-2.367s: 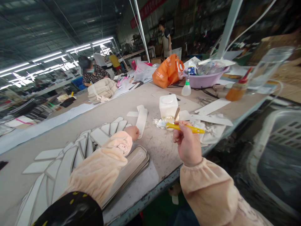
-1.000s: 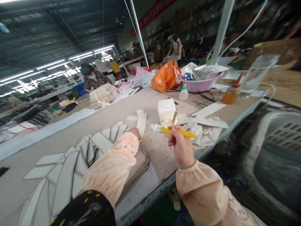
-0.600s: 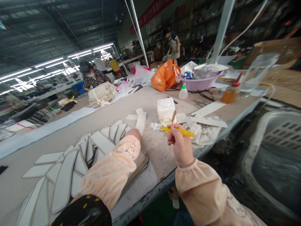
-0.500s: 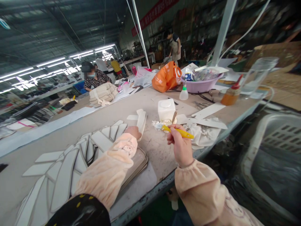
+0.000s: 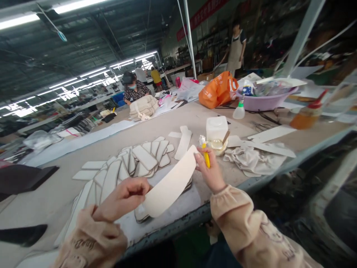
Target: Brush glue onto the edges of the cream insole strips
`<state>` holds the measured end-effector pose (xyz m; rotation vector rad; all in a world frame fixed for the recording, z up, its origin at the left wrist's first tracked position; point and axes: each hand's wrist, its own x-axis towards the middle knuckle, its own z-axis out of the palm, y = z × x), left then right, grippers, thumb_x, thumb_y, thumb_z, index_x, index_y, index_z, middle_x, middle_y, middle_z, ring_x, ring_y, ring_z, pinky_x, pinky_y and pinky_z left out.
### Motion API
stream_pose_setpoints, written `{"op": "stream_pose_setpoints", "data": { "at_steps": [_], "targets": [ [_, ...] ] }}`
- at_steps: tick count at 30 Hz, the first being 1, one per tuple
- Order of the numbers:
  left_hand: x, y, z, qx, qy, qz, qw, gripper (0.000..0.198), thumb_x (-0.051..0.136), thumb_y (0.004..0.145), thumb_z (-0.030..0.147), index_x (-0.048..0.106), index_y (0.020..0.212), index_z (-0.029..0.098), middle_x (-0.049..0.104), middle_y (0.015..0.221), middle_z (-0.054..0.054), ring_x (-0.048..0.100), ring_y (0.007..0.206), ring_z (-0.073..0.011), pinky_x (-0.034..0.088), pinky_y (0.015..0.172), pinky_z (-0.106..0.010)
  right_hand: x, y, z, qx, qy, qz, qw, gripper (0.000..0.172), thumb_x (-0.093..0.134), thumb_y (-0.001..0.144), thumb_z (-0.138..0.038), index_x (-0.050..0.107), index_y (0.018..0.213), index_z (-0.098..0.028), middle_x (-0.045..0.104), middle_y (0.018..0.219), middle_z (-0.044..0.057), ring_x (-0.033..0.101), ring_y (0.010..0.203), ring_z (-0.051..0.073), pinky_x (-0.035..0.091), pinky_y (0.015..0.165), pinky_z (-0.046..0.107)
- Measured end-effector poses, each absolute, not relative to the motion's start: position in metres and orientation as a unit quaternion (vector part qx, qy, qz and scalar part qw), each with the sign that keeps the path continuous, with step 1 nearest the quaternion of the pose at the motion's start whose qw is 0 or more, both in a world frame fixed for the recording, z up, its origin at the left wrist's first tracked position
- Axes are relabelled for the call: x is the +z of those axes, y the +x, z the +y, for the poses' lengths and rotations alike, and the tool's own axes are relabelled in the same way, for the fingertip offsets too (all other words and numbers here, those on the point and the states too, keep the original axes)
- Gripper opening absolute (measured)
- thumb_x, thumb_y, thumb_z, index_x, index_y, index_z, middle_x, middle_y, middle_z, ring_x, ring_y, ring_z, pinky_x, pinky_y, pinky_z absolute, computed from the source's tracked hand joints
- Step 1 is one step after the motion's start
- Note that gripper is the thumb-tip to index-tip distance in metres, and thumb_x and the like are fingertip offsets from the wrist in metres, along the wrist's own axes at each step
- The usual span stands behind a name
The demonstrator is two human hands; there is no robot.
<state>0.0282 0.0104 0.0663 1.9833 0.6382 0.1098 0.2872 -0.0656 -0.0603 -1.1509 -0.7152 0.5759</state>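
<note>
I have a curved, cream-coloured flat strip (image 5: pixel 171 184) held up in the air over the near side of the counter (image 5: pixel 178 116), tilted, its far end higher in view than its near one. The right hand (image 5: pixel 205 158) pinches that far end, and the same hand keeps a slim brush with a yellow handle (image 5: pixel 206 159) tucked in its fingers, bristles pointing away from me. The left hand (image 5: pixel 126 195) is curled narrow at the near end, against the edge (from here I cannot tell whether its fingertips really grip).

Below the strip I can make out part of a stack of pale, dark-edged pieces (image 5: pixel 141 214), mostly hidden. To the left, a broad fan of overlapping white, rounded pieces (image 5: pixel 111 176) spreads over the surface. Just beyond the right hand lie another pale curved strip (image 5: pixel 184 144), a white boxy plastic container (image 5: pixel 216 128) and, in front of it, a round pale pot (image 5: pixel 218 144) with a brown stick leaning in it. A crumpled off-white cloth (image 5: pixel 251 158) lies to the right.

Farther back I see an orange fabric bag (image 5: pixel 216 93) beside a lilac plastic basin (image 5: pixel 258 102), and across the way a person in a dark patterned top (image 5: pixel 136 92).
</note>
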Motion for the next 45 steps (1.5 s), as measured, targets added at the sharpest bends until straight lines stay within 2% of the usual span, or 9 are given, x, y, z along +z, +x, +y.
{"op": "stream_pose_setpoints", "data": {
  "at_steps": [2, 5, 8, 10, 15, 22, 27, 36, 45],
  "targets": [
    [0.054, 0.01, 0.001, 0.067, 0.791, 0.311, 0.522, 0.016, 0.057, 0.079, 0.031, 0.05, 0.072, 0.018, 0.049, 0.064, 0.003, 0.042, 0.058, -0.0097, 0.035, 0.054, -0.021, -0.061, 0.277, -0.062, 0.315, -0.503, -0.305, 0.745, 0.039, 0.068, 0.075, -0.047, 0.044, 0.097, -0.025, 0.061, 0.112, 0.005, 0.063, 0.083, 0.018, 0.055, 0.06, 0.031],
    [0.032, -0.01, -0.003, 0.153, 0.741, 0.408, 0.511, 0.012, 0.059, 0.078, 0.028, 0.054, 0.074, 0.018, 0.053, 0.061, 0.003, 0.049, 0.058, -0.0101, 0.038, 0.056, -0.021, -0.063, 0.267, -0.058, 0.279, -0.52, -0.301, 0.75, 0.04, 0.074, 0.069, -0.042, 0.045, 0.088, -0.024, 0.063, 0.09, 0.001, 0.061, 0.074, 0.016, 0.053, 0.062, 0.029],
    [0.006, -0.024, -0.001, 0.269, 0.674, 0.501, 0.472, 0.015, 0.062, 0.075, 0.031, 0.061, 0.079, 0.017, 0.059, 0.065, 0.002, 0.054, 0.061, -0.0112, 0.043, 0.06, -0.022, -0.069, 0.263, -0.055, 0.185, -0.573, -0.35, 0.718, 0.036, 0.074, 0.069, -0.039, 0.049, 0.089, -0.023, 0.063, 0.087, 0.0, 0.061, 0.073, 0.015, 0.051, 0.07, 0.03],
    [-0.013, -0.03, 0.0, 0.295, 0.652, 0.547, 0.434, 0.021, 0.062, 0.073, 0.035, 0.064, 0.082, 0.015, 0.063, 0.07, 0.0, 0.058, 0.064, -0.0129, 0.046, 0.062, -0.023, -0.073, 0.26, -0.054, 0.135, -0.62, -0.391, 0.667, 0.033, 0.072, 0.07, -0.04, 0.052, 0.09, -0.023, 0.063, 0.085, 0.0, 0.061, 0.072, 0.016, 0.05, 0.071, 0.031],
    [-0.048, -0.036, -0.001, 0.283, 0.657, 0.609, 0.343, 0.02, 0.06, 0.073, 0.034, 0.066, 0.078, 0.016, 0.065, 0.068, -0.001, 0.06, 0.065, -0.0151, 0.045, 0.064, -0.026, -0.084, 0.252, -0.053, 0.051, -0.719, -0.467, 0.513, 0.028, 0.066, 0.076, -0.042, 0.056, 0.093, -0.023, 0.064, 0.079, -0.001, 0.061, 0.065, 0.018, 0.047, 0.067, 0.032],
    [-0.057, -0.039, -0.006, 0.24, 0.678, 0.649, 0.25, 0.011, 0.061, 0.076, 0.028, 0.067, 0.078, 0.019, 0.068, 0.069, 0.0, 0.061, 0.069, -0.0153, 0.04, 0.067, -0.027, -0.096, 0.245, -0.048, 0.049, -0.761, -0.486, 0.427, 0.03, 0.063, 0.075, -0.043, 0.056, 0.098, -0.025, 0.068, 0.085, 0.0, 0.064, 0.069, 0.021, 0.047, 0.068, 0.034],
    [-0.06, -0.038, -0.007, 0.209, 0.688, 0.656, 0.228, 0.009, 0.061, 0.078, 0.026, 0.068, 0.078, 0.019, 0.069, 0.07, -0.001, 0.061, 0.069, -0.0154, 0.038, 0.066, -0.027, -0.1, 0.243, -0.05, 0.071, -0.766, -0.486, 0.415, 0.031, 0.063, 0.075, -0.044, 0.055, 0.099, -0.026, 0.069, 0.091, 0.0, 0.065, 0.071, 0.021, 0.048, 0.071, 0.035],
    [-0.059, -0.038, -0.007, 0.14, 0.709, 0.662, 0.198, 0.017, 0.056, 0.082, 0.035, 0.066, 0.086, 0.021, 0.071, 0.077, -0.002, 0.064, 0.076, -0.0189, 0.04, 0.067, -0.027, -0.105, 0.244, -0.052, 0.05, -0.752, -0.506, 0.419, 0.028, 0.061, 0.077, -0.042, 0.056, 0.099, -0.025, 0.069, 0.087, 0.001, 0.065, 0.07, 0.021, 0.048, 0.068, 0.034],
    [-0.057, -0.035, -0.006, 0.1, 0.721, 0.665, 0.167, 0.022, 0.05, 0.085, 0.038, 0.066, 0.087, 0.023, 0.072, 0.081, -0.003, 0.064, 0.077, -0.0204, 0.038, 0.065, -0.027, -0.104, 0.244, -0.051, 0.06, -0.751, -0.514, 0.411, 0.023, 0.058, 0.079, -0.037, 0.054, 0.099, -0.026, 0.069, 0.084, 0.0, 0.067, 0.072, 0.021, 0.049, 0.068, 0.032]
  ]
}}
